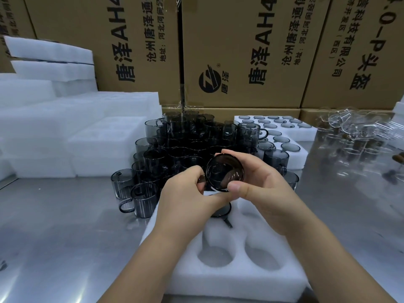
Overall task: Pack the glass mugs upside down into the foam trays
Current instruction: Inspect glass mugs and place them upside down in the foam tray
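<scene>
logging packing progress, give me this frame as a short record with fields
held mug: smoky grey glass, over near foam tray
left hand: pinches its handle
right hand: grips its body
near foam tray: one seated mug, empty sockets in front
loose mugs: grey pile behind tray
far foam tray: mugs seated, back right

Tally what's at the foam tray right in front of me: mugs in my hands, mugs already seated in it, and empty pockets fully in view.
In hand: 1, the held dark smoked-glass mug, gripped by left hand and right hand.
Seated: 1, the seated dark smoked-glass mug in the white foam tray.
Open: 2 empty pockets fully visible; arms may hide others.
Total: 4
</scene>
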